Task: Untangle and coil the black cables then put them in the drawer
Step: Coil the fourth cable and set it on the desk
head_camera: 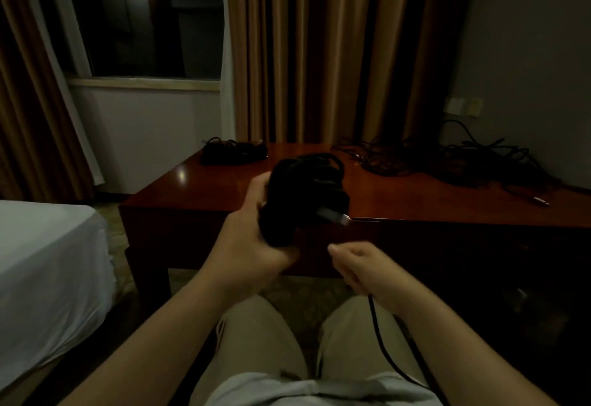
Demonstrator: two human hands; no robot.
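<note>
We sit facing a dark wooden table [224, 188], knees below us. Our left hand [252, 239] grips a thick coil [307, 191] of black cable, fingers wrapped round its lower part, and holds it up just in front of the table's near edge. A silver plug [335, 216] sticks out of the coil to the right. Our right hand [361, 266] is below and to the right of the coil, fingers curled and pinching a loose cable [383, 345] that runs down past our right knee. At the table's far left corner lies a finished bundle [233, 150]. Along the far right side a tangle [447, 162] of black cables sprawls against the wall, one plug end [540, 201] reaching toward the near right edge. A bed [48, 261] stands to the left, with curtains [319, 50] and a window [144, 18] behind the table.
</note>
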